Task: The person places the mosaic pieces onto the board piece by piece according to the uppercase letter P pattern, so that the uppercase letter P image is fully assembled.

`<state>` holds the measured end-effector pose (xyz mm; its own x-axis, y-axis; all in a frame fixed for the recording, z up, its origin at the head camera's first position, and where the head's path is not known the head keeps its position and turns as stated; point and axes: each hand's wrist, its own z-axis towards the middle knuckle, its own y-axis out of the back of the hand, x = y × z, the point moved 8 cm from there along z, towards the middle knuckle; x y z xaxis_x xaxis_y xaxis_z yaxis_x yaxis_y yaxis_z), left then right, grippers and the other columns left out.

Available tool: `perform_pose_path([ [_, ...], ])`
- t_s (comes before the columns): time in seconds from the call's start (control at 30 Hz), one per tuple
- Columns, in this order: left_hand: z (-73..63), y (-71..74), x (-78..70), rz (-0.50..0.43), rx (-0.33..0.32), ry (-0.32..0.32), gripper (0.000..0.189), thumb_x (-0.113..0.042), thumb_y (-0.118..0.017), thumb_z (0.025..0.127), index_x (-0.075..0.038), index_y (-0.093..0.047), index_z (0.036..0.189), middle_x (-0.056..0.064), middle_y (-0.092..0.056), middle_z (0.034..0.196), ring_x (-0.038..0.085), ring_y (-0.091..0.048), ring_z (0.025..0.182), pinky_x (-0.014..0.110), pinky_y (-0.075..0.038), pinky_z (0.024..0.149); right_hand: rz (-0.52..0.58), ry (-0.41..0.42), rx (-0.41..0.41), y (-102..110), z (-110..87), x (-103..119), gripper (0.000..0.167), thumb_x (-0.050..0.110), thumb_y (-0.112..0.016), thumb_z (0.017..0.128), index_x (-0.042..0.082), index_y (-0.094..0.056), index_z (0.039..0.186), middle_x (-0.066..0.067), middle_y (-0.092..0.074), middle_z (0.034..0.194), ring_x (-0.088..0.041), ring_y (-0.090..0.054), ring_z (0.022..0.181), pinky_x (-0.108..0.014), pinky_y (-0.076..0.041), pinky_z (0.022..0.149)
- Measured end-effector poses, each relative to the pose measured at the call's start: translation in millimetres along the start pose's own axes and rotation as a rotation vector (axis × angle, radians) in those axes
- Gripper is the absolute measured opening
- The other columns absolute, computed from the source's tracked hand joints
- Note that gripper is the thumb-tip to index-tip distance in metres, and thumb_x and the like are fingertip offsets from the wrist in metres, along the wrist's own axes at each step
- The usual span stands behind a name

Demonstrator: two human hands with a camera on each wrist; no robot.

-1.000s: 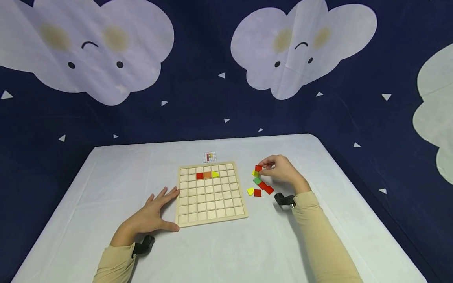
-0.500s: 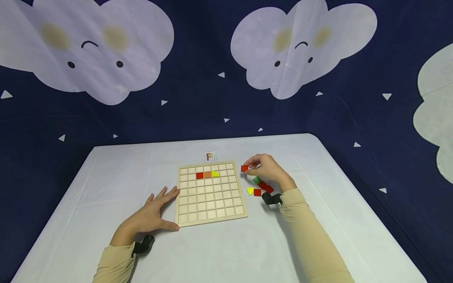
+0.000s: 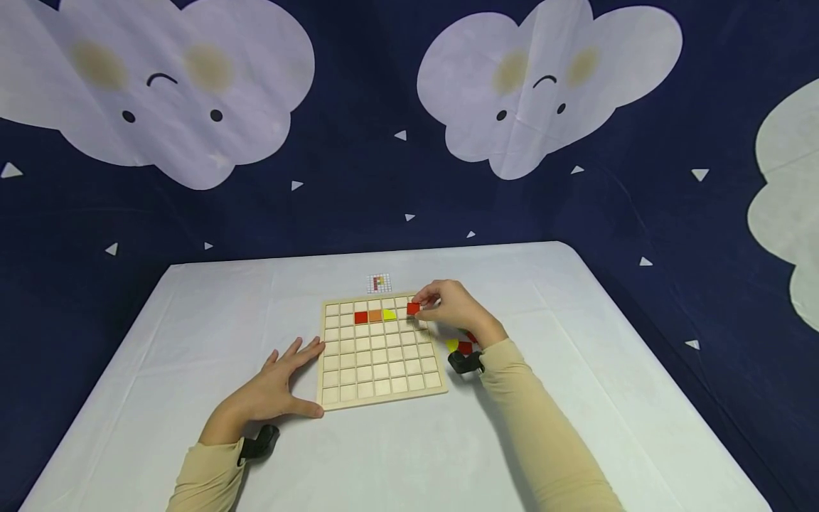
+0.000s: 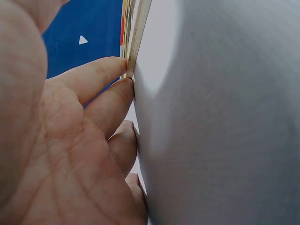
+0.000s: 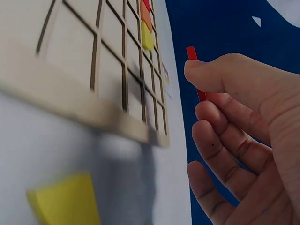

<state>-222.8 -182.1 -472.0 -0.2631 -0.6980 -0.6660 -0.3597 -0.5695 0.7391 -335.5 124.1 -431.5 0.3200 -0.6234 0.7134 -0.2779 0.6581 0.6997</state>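
A wooden grid board (image 3: 377,404) lies on the table. A red square tile (image 3: 361,318), an orange tile (image 3: 375,316) and a yellow tile with a rounded edge (image 3: 389,315) sit side by side in its cells. My right hand (image 3: 456,307) pinches another red square tile (image 5: 202,93) between thumb and fingers, held above the board's upper right corner; in the right wrist view it is seen edge-on. Fingers spread, my left hand (image 3: 271,387) touches the board's left edge with thumb and fingertips. In the left wrist view, the board edge (image 4: 137,42) meets two fingertips.
Right of the board lie loose tiles: a yellow one (image 3: 451,345), a red one (image 3: 465,348) and others partly hidden by my right wrist. A small printed grid card (image 3: 379,284) lies beyond the board's far edge. Dark blue cloud-patterned cloth (image 3: 358,206) hangs behind the table.
My right hand has carried the red tile leftward from the loose tiles to over the board's upper right corner. The left hand and the board have stayed put.
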Motion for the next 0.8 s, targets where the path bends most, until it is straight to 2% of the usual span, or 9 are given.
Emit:
perform_pose_path([
  [0.37, 0.2, 0.0, 0.3, 0.001, 0.001, -0.003, 0.121, -0.041, -0.101, 0.067, -0.008, -0.041, 0.166, 0.019, -0.029, 0.176, 0.053, -0.009, 0.165, 0.079, 0.003, 0.128, 0.009, 0.034, 0.051, -28, 11.8, 24, 0.024, 0.016, -0.083, 0.094, 0.010, -0.081, 0.116, -0.005, -0.075, 0.117, -0.018, -0.069, 0.103, -0.031, -0.061, 0.093],
  [0.8, 0.5, 0.2, 1.6, -0.003, 0.002, -0.001, 0.120, -0.041, -0.101, 0.067, -0.009, -0.041, 0.166, 0.018, -0.029, 0.177, 0.053, -0.008, 0.165, 0.078, 0.004, 0.128, 0.017, 0.069, 0.105, -55, 23.7, 46, 0.025, 0.015, -0.084, 0.093, 0.008, -0.080, 0.116, -0.006, -0.077, 0.119, -0.015, -0.068, 0.101, -0.027, -0.060, 0.092],
])
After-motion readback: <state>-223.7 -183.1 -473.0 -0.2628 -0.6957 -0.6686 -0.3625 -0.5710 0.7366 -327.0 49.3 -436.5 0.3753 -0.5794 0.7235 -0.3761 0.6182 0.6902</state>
